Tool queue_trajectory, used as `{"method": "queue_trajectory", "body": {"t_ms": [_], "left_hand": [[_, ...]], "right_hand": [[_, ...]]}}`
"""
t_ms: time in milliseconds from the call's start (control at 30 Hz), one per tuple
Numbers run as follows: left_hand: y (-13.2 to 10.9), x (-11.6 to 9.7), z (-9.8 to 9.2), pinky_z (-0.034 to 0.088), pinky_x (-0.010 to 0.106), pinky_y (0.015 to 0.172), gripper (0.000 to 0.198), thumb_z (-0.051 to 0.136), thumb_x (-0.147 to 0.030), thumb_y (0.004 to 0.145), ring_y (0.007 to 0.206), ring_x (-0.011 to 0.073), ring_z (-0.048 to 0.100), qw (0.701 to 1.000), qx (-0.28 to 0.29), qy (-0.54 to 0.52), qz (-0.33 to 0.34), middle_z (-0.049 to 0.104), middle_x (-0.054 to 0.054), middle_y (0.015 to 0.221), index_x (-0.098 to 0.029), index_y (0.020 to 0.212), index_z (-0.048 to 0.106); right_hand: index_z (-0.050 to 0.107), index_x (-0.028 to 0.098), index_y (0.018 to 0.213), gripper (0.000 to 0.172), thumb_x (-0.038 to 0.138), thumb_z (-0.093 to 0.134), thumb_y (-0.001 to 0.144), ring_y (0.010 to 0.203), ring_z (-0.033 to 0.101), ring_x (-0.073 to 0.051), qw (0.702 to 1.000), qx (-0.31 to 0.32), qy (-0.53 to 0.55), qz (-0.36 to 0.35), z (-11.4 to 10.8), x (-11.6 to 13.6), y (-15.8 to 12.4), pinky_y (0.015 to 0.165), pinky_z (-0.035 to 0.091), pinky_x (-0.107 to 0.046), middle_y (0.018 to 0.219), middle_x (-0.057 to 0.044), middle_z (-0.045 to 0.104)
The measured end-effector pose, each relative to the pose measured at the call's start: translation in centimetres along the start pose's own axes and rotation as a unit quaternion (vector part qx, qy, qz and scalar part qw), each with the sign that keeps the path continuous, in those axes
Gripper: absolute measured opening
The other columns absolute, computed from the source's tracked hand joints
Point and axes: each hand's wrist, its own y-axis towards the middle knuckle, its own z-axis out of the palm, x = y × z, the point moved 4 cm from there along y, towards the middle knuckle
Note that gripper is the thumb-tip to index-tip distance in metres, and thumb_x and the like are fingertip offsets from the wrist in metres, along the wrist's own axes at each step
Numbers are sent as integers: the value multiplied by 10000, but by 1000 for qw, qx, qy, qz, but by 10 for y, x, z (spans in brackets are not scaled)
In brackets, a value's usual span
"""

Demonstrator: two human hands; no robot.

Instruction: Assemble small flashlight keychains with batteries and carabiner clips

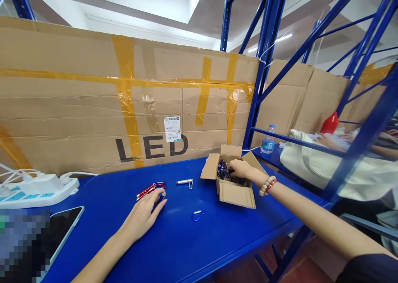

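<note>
My left hand (144, 210) rests on the blue tabletop, its fingers curled around a small dark blue thing with a pale tip (163, 194), mostly hidden. Right beside those fingers lie red metal keychain flashlights (147, 190). A silver keychain flashlight (183, 182) with a clip lies farther right. Nearer to me is a blue carabiner (198, 215). My right hand (241, 168), a beaded bracelet on its wrist, reaches into an open cardboard box (238, 194). Its fingers are bent down among dark, purple and blue metal pieces (222, 169); what they grip is hidden.
On the left are a white power strip (62, 189) with plugs and a phone (64, 229). A large cardboard panel (93, 117) closes off the back. Blue rack posts (259, 88), a water bottle (268, 140) and a white bag (323, 163) stand at right. Another person's arm (382, 151) shows beyond.
</note>
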Motion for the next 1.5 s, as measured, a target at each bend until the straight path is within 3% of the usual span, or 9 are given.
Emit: {"method": "queue_trajectory", "body": {"t_ms": [133,333,467,600,800,1100,1300,1500], "left_hand": [[0,-1,0,508,318,773,262,370,-400,883,900,196,638,1000,2,-2,6,656,48,952,-228,1053,468],[0,0,0,504,320,789,263,358,-408,885,913,198,635,1000,12,5,1,658,41,943,-230,1050,461],[0,-2,-1,504,318,779,263,352,-406,889,902,195,633,1000,15,11,1,652,41,949,-229,1053,456],[0,-1,0,505,316,773,258,351,-401,891,885,193,636,1000,16,12,3,658,40,930,-229,1049,460],[1,3,3,504,333,789,296,352,-425,882,905,202,636,1000,16,6,-5,661,49,958,-228,1076,460],[1,-1,1,485,326,800,242,355,-385,894,907,192,620,1000,24,-4,0,643,42,955,-230,1053,452],[0,-9,-4,464,316,838,202,359,-322,904,933,175,597,999,30,10,15,619,55,1015,-208,1051,437],[0,-14,-12,463,317,834,168,397,-279,893,937,184,592,999,37,20,12,623,69,1014,-191,1025,451]], "right_hand": [[674,145,961,309,38,498,731,986,604,-268,999,-22,-17,38,-10,-14,7,739,458,-290,1027,-171,653],[649,262,1032,364,162,578,689,960,612,-199,1000,-4,24,-7,-12,-10,16,698,464,-250,1046,-25,669],[700,242,901,260,256,630,650,880,635,-208,999,16,41,-26,-4,-4,17,672,459,-260,935,-17,701],[706,244,894,302,353,664,616,842,643,-200,995,52,62,-53,6,-2,16,639,454,-243,938,-3,705],[705,244,891,237,311,587,697,845,640,-186,994,45,81,-56,10,-5,16,658,449,-241,937,4,704],[710,213,811,203,271,595,654,756,649,-200,993,36,99,-51,14,1,12,622,457,-258,851,-20,709],[697,197,739,166,203,546,670,749,651,-180,987,32,118,-101,21,5,13,632,462,-231,806,-25,713],[669,215,658,102,252,574,669,717,651,-204,973,3,199,-119,35,-1,21,625,461,-256,750,-50,716]]}}
